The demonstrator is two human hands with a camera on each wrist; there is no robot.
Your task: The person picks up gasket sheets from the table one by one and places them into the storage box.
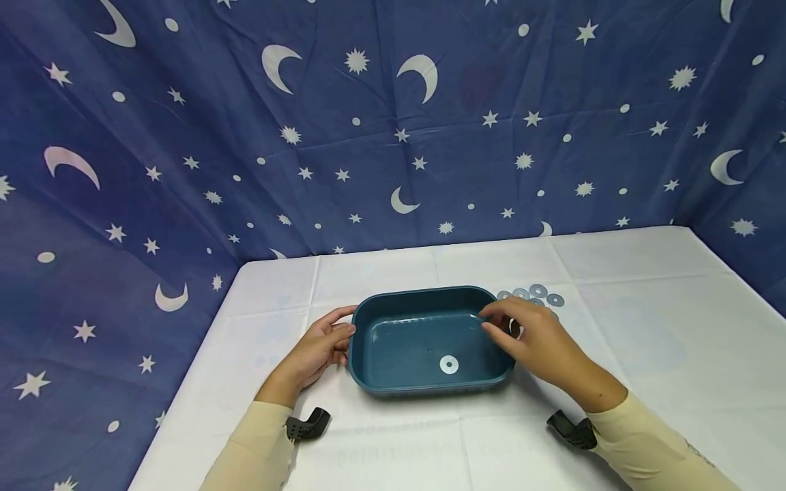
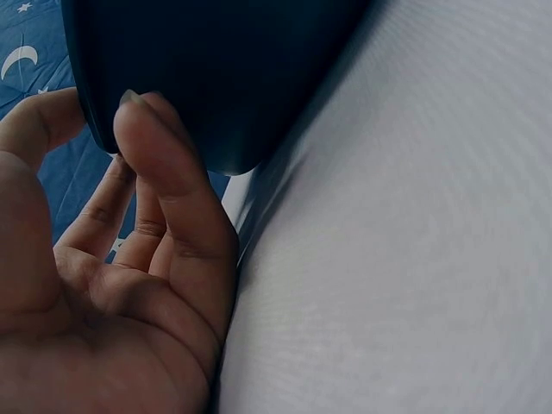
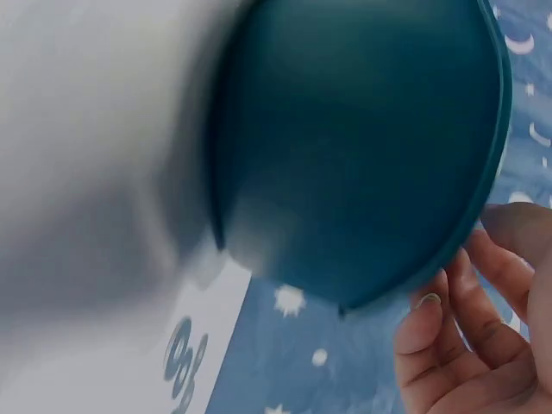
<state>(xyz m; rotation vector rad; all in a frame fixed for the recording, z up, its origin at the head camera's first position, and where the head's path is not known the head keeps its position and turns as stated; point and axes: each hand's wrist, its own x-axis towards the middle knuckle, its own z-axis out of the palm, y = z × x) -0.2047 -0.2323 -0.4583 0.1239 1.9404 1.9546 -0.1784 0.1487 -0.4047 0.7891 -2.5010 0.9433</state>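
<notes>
A dark blue-green plastic tub [image 1: 424, 341], oblong with rounded corners, stands on the white cloth. One silver washer [image 1: 449, 364] lies flat on its floor, toward the near right. At the tub's left end, my left hand [image 1: 321, 348] holds the wall, with thumb and fingers at the rim; the left wrist view shows those fingers [image 2: 172, 164] against the plastic. Over the right end is my right hand [image 1: 531, 337], its fingers loosely bent and thumb slightly apart. I see nothing between its fingertips. The right wrist view shows this hand [image 3: 483, 336] beside the rim.
Several grey washers [image 1: 537, 291] lie in a loose group behind the tub's right corner, some partly hidden by my right hand. The white tablecloth [image 1: 393, 450] spreads around the tub. A blue curtain [image 1: 368, 136] with moons and stars hangs behind and at the sides.
</notes>
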